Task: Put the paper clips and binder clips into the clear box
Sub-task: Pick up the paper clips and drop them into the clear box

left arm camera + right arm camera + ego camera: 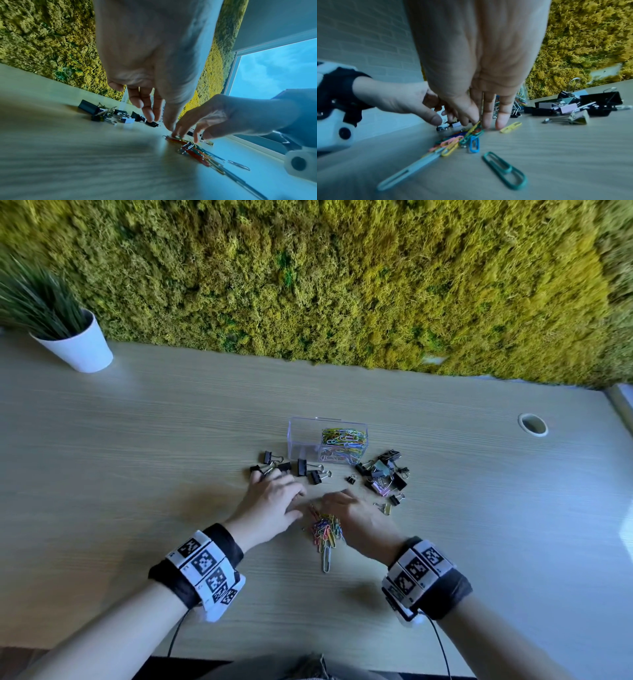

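Both hands, fingers loosely extended, flank the paper clips, whose pile runs 12-to-6; right hand nearer.

two hands, one clear box, one potted plant

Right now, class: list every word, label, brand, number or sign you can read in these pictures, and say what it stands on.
No readable words, brands or numbers.
Left wristband: square black-and-white coded markers, plus tiny characters at the edge, too small to read.
Right wristband: the same kind of markers, no legible text.
Clear box, clips and white pot: no labels visible.
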{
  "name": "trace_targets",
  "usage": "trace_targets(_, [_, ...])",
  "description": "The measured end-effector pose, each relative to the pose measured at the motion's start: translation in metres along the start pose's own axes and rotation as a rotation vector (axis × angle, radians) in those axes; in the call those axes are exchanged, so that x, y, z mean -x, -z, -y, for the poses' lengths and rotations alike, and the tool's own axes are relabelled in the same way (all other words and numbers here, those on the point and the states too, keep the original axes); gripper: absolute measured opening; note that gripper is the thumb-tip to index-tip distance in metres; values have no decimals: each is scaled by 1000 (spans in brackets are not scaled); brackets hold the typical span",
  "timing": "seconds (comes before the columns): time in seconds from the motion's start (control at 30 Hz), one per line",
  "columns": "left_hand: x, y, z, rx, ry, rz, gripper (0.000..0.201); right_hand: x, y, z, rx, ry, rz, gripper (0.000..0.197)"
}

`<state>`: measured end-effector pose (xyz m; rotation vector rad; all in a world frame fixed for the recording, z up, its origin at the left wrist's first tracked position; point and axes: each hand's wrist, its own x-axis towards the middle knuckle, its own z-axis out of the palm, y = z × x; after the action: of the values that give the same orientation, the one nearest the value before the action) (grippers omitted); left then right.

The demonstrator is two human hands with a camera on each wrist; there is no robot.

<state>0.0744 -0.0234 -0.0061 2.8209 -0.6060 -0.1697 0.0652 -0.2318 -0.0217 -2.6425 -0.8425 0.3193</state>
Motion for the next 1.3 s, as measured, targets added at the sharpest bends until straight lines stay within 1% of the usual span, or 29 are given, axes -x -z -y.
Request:
trace_targets(0.1, [6, 0, 0, -35, 1, 110, 60, 16, 8, 0, -96, -47, -3, 49])
trace_targets(0.13, [8, 1, -1, -56, 0, 166, 68, 23, 13, -1, -115, -83, 0, 51])
trace_targets(0.17, [10, 1, -3, -88, -7, 218, 74, 31, 16, -3, -127, -137, 8, 57])
trace_targets(0.23, [13, -1, -9, -141, -35, 276, 72, 43, 18, -12, -113, -267, 51, 66])
trace_targets(0.27, [14, -2, -12, -139, -46, 281, 69, 47, 17, -16, -88, -308, 77, 62])
trace_targets(0.33, [12, -5, -20, -111, -65, 272, 63, 48, 11, -16, -23, -309, 100, 37])
trace_targets(0.37, [9, -7, -24, -98, -76, 259, 59, 45, 9, -12, -15, -281, 78, 24])
trace_targets(0.43, [2, -9, -32, -84, -100, 229, 49, 34, 8, -3, -47, -232, 22, 6])
trace_targets(0.5, [-4, -10, -36, -75, -115, 197, 40, 22, 7, 4, -90, -221, -19, 9])
trace_targets(0.6, [-7, -7, -29, -26, -85, 140, 37, 13, 13, 4, -117, -308, -73, 9])
trace_targets(0.67, [-5, -6, -16, 38, -56, 78, 34, 15, 18, 2, -127, -408, -139, 21])
trace_targets(0.7, [-2, -5, -9, 63, -45, 48, 33, 16, 21, 2, -100, -441, -147, 28])
trace_targets(0.73, [0, -5, -1, 78, -35, 26, 33, 17, 22, 4, -70, -465, -119, 35])
trace_targets(0.8, [3, -5, 10, 96, -15, 14, 36, 15, 18, 11, -24, -457, -57, 43])
trace_targets(0.87, [3, -6, 16, 104, 4, 9, 36, 10, 9, 19, -8, -450, -11, 57])
trace_targets(0.93, [2, -5, 16, 105, 7, 7, 35, 3, -1, 24, -8, -410, 1, 67])
trace_targets(0.97, [1, -5, 14, 108, 4, 1, 34, 1, -3, 27, -24, -375, -3, 66])
trace_targets(1.0, [1, -4, 13, 111, 1, -3, 33, -2, -4, 29, -43, -343, -3, 61])
trace_targets(1.1, [1, -3, 10, 107, -6, -14, 27, -7, -1, 28, -47, -274, 11, 36])
trace_targets(1.17, [0, -4, 9, 101, -11, -22, 26, -9, 2, 24, -55, -243, 6, 25])
trace_targets(1.23, [0, -5, 7, 93, -13, -9, 28, -8, 4, 22, -83, -203, -22, 25])
trace_targets(1.3, [-1, -6, 5, 81, -24, 16, 36, -7, 7, 20, -109, -176, -46, 32])
